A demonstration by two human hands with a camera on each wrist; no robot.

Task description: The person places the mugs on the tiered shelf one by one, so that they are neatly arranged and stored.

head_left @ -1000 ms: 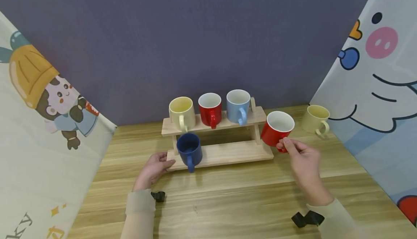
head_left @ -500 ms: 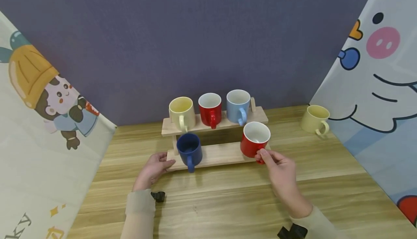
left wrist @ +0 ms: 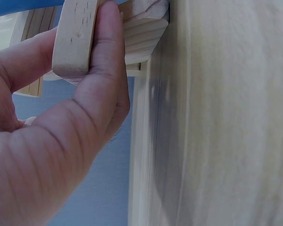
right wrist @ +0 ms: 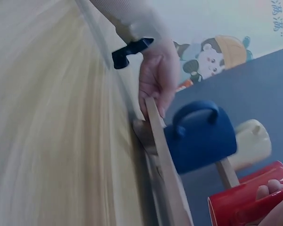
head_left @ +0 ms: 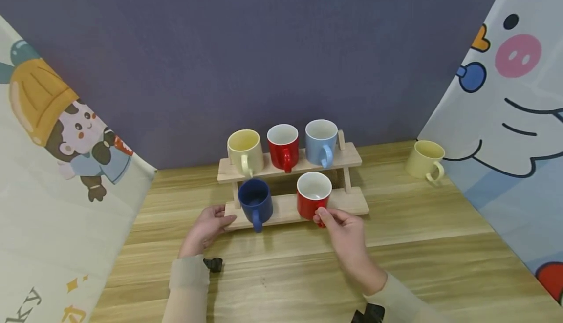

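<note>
My right hand (head_left: 347, 235) pinches the handle of a red mug (head_left: 312, 198), which is over the lower board of a two-tier wooden rack (head_left: 347, 201). Whether the mug's base touches the board I cannot tell. With thumb and fingers my left hand (head_left: 208, 227) grips the left end of that lower board; the left wrist view shows the board's end (left wrist: 75, 42) between them. Just right of the left hand stands a dark blue mug (head_left: 256, 203), handle to the front. Along the upper board stand a pale yellow mug (head_left: 246, 154), another red mug (head_left: 283, 149) and a light blue mug (head_left: 321, 142).
A second pale yellow mug (head_left: 424, 161) stands on the wooden table (head_left: 281, 284) to the right of the rack. A dark grey wall panel (head_left: 264, 54) rises behind, and cartoon-printed panels flank the table on both sides.
My right hand has carried the red mug leftward, from beyond the rack's right end to over the lower board near the dark blue mug. The left hand has kept its place.
</note>
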